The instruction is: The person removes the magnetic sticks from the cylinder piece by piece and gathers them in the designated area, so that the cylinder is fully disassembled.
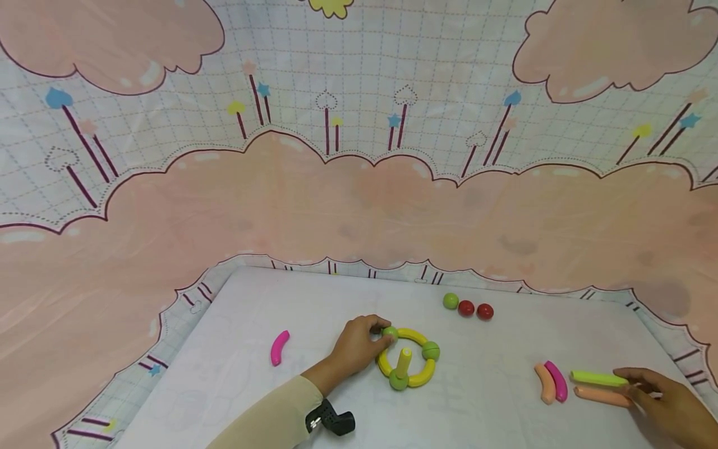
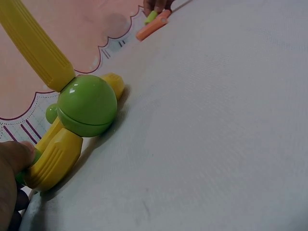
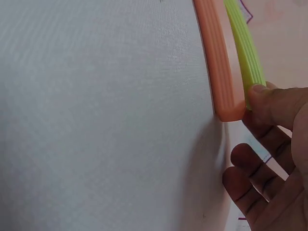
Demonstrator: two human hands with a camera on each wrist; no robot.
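Observation:
My left hand pinches a green ball at the far left of a toy ring made of curved yellow sticks and green balls. From the ring's front ball a straight yellow stick points up; the left wrist view shows this ball close. Over on the right, my right hand pinches one end of a lime-green stick between thumb and forefinger. The other fingers hang loosely bent in the right wrist view. Right beside the lime-green stick lies an orange stick.
Left of the grips, a curved pink stick lies alone. A green ball and two red balls line up behind the ring. Near the right hand lie a curved orange stick and another pink stick. A patterned cloth hangs behind the white table.

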